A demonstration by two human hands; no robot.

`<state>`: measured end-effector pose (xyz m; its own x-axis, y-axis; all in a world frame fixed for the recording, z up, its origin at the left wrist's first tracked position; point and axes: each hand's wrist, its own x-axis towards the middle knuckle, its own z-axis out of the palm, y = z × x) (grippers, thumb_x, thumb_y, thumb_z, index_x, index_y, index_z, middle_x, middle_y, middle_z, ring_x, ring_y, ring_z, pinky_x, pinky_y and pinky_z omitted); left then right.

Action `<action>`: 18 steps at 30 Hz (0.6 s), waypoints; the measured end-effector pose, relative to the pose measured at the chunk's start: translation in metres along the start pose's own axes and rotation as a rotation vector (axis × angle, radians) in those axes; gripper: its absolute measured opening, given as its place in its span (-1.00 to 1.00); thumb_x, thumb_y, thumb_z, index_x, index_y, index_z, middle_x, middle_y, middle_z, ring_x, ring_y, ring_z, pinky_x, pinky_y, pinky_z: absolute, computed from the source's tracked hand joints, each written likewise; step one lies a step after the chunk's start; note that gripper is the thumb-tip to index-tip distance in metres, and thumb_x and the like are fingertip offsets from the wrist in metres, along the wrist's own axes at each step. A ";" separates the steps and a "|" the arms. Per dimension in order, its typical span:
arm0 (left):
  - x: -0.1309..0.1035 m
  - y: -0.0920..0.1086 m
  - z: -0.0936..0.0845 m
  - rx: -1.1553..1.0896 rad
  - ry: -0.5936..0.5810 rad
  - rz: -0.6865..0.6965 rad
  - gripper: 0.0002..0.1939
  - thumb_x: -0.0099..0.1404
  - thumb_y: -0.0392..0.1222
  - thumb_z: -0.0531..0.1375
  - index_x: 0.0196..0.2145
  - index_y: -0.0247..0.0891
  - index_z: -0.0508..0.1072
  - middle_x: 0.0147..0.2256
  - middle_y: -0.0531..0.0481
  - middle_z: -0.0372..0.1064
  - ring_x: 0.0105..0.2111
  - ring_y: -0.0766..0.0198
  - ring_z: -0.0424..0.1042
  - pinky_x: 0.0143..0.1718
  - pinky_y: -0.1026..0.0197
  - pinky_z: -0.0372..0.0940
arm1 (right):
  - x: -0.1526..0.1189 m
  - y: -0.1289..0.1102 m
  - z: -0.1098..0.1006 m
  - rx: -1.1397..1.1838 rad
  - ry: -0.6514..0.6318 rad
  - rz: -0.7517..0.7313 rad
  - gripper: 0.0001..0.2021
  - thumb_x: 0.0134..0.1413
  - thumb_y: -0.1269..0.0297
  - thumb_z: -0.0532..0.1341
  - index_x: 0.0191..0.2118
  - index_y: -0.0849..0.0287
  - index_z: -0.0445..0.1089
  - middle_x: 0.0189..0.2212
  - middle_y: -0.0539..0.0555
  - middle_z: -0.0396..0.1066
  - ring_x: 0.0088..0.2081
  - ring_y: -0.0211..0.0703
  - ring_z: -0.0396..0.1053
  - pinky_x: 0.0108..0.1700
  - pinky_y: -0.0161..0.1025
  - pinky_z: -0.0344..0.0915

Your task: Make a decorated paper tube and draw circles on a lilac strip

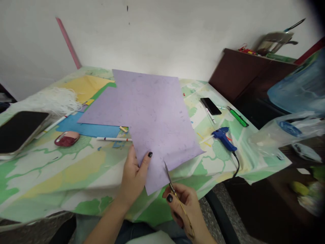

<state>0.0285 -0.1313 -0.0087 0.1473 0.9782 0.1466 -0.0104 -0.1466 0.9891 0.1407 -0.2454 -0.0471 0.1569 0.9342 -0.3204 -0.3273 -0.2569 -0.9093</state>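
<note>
A large purple sheet (154, 108) lies across the table and reaches past its front edge, with a cut running into its near part. My left hand (134, 174) pinches the sheet's lower left edge, thumb on top. In my right hand (186, 206) are gold-handled scissors (170, 184), their blades at the cut and pointing up into the sheet. Another purple piece (104, 108) lies to the left, over blue foam or paper (83, 126). A white marker (114, 139) touches the large sheet's left edge.
On the right are a blue glue gun (224, 138) with a cord, a black phone (210, 106) and a green cutter (238, 117). To the left sit a larger phone (21, 130), a pink case (67, 138), white strings (50, 101) and yellow paper (86, 87).
</note>
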 end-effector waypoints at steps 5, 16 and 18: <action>-0.001 0.000 0.002 -0.104 -0.042 -0.072 -0.50 0.29 -0.11 0.13 0.15 -0.18 0.14 0.10 -0.12 0.26 0.09 0.13 0.27 0.11 0.09 0.22 | -0.001 -0.008 0.004 -0.010 0.014 -0.024 -0.57 -0.24 -0.07 0.35 -0.48 0.23 0.33 -0.70 -0.14 0.05 -0.71 -0.48 -0.13 -0.72 -0.44 -0.23; -0.002 0.010 0.004 -0.455 -0.077 -0.370 -0.40 0.16 -0.09 0.27 0.13 -0.19 0.20 -0.03 -0.14 0.39 -0.11 0.06 0.44 -0.14 0.10 0.39 | -0.002 -0.003 0.011 -0.068 0.110 -0.074 -0.79 -0.17 0.17 0.27 -0.49 0.23 0.35 -0.73 -0.16 0.03 -0.73 -0.48 -0.15 -0.72 -0.44 -0.24; -0.003 0.013 0.006 -0.510 -0.081 -0.429 -0.39 0.15 -0.11 0.28 0.13 -0.20 0.21 -0.05 -0.16 0.40 -0.16 0.07 0.46 -0.18 0.12 0.41 | -0.002 -0.006 0.014 -0.086 0.124 -0.066 -0.86 -0.22 0.25 0.24 -0.52 0.22 0.34 -0.75 -0.17 0.02 -0.73 -0.46 -0.13 -0.72 -0.44 -0.23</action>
<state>0.0342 -0.1370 0.0035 0.3163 0.9171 -0.2427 -0.3972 0.3604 0.8440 0.1299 -0.2419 -0.0372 0.2908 0.9133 -0.2851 -0.2328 -0.2215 -0.9470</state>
